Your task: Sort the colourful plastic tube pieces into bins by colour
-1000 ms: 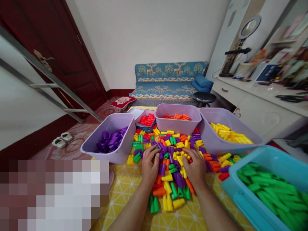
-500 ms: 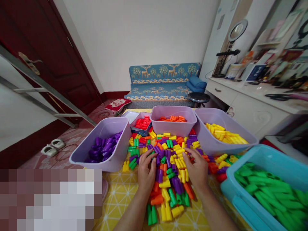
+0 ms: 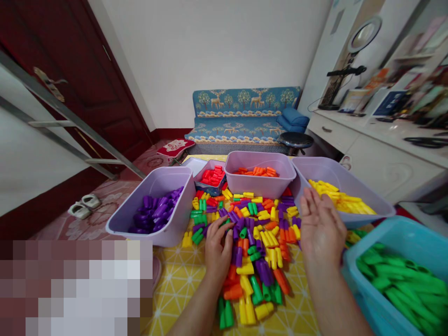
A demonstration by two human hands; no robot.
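Observation:
Many coloured plastic pieces, purple, yellow, green, orange and red, lie in a loose pile [image 3: 264, 238] on the yellow patterned tablecloth [image 3: 175, 289]. At the pile's left side my left hand [image 3: 220, 242] rests low, fingers apart and curved beside some purple pieces; nothing is seen in it. My right hand [image 3: 320, 226] is raised at the pile's right edge, palm turned inward and fingers stretched up, with nothing in it. Just behind its fingertips is the lilac bin of yellow pieces [image 3: 357, 212].
A lilac bin of purple pieces [image 3: 115, 226] stands left. Behind the pile are a small box of red pieces [image 3: 210, 187] and a lilac bin of orange pieces [image 3: 259, 185]. A turquoise bin of green pieces [image 3: 355, 261] is at right. A sofa [image 3: 241, 126] stands beyond.
My right hand has lifted off the yellow pieces and moved right, turning its palm inward. My left hand stays by the purple pieces. The view has shifted slightly.

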